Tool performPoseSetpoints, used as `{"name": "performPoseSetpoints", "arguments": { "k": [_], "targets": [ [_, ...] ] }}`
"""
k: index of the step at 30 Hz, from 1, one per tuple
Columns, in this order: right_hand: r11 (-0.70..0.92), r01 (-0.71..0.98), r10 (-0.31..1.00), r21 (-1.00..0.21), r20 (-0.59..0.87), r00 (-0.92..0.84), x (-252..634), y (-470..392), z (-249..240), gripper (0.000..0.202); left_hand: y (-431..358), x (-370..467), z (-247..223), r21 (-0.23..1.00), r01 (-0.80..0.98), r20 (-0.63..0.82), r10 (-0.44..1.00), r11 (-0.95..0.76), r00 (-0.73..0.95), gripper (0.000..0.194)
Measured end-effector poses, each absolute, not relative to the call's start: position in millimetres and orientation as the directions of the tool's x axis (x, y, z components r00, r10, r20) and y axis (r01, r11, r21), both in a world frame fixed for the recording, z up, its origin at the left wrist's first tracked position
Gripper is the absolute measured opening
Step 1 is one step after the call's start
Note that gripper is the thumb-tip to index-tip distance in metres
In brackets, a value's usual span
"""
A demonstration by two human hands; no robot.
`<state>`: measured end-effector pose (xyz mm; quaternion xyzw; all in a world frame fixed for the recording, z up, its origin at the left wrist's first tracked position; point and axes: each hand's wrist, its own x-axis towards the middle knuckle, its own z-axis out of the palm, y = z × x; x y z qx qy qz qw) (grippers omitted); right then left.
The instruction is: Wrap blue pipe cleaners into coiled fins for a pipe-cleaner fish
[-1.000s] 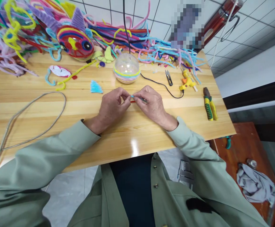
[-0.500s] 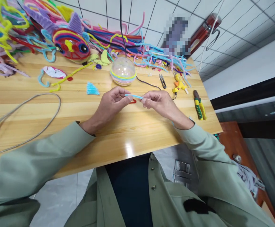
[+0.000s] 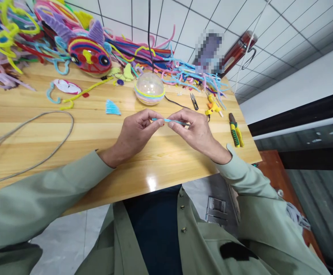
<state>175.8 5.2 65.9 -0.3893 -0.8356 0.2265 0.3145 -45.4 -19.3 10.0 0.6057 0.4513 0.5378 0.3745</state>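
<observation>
And here we are at the bench [image 3: 137, 172]: L hand [image 3: 136, 131] pinched shut, thumb & forefinger clamped on a thin blue strip [image 3: 166, 120]. R hand [image 3: 196, 128] clamped on it too, at the other side, strip running approx. level btwn the two, fingertips nearly meeting. Exact grip of the tucked fingers? Can't tell. The strip's just this side of the clear ball [image 3: 149, 84], which sits w/ a yellow-and-blue band round its lower half.

Off to the L, a ribbed blue piece [image 3: 113, 107] lies flat nr L hand. Over on the R: small snips [image 3: 194, 102], then a yellow glue gun [image 3: 213, 108], then pliers [image 3: 235, 130] w/ green-and-yellow handles, nr the bench's R edge. Back L, a red round-bodied figure [image 3: 89, 57] w/ purple ribbed fins, next to a big multicol. heap of fuzzy stems [image 3: 12, 74].
</observation>
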Motion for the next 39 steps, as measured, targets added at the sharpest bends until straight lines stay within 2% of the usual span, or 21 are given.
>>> {"name": "performPoseSetpoints", "arguments": {
  "k": [4, 9, 15, 22, 29, 35, 39],
  "targets": [
    [0.637, 0.518, 0.767, -0.571, 0.4, -0.502, 174.3, 4.3, 57.9, 0.026, -20.8, -44.4, 9.5, 0.921, 0.157, 0.358, 0.934, -0.356, 0.018, 0.012],
    [0.711, 0.528, 0.701, -0.464, 0.524, -0.484, 177.6, 1.4, 52.0, 0.022, -21.6, -44.6, 13.1, 0.96, 0.056, 0.269, 0.96, -0.273, 0.071, 0.021],
    [0.773, 0.554, 0.608, -0.308, 0.609, -0.509, 181.4, -6.9, 44.0, 0.015, -21.5, -43.9, 16.0, 0.977, -0.047, 0.213, 0.969, -0.209, 0.124, 0.019],
    [0.708, 0.557, 0.702, -0.434, 0.515, -0.492, 182.5, -13.1, 44.2, 0.019, -21.2, -43.6, 9.5, 0.957, 0.013, 0.286, 0.953, -0.289, 0.101, 0.02],
    [0.697, 0.554, 0.712, -0.455, 0.529, -0.462, 173.1, -11.1, 39.8, 0.014, -22.9, -44.8, 11.0, 0.954, 0.054, 0.285, 0.948, -0.295, 0.142, 0.027],
    [0.694, 0.545, 0.716, -0.471, 0.531, -0.453, 172.9, -11.2, 38.0, 0.014, -23.5, -46.0, 10.3, 0.954, 0.101, 0.271, 0.956, -0.282, 0.109, 0.022],
    [0.635, 0.577, 0.772, -0.513, 0.455, -0.444, 177.9, -12.6, 40.3, 0.02, -26.3, -45.0, 13.5, 0.937, 0.166, 0.304, 0.951, -0.308, 0.051, 0.023]
  ]
}}
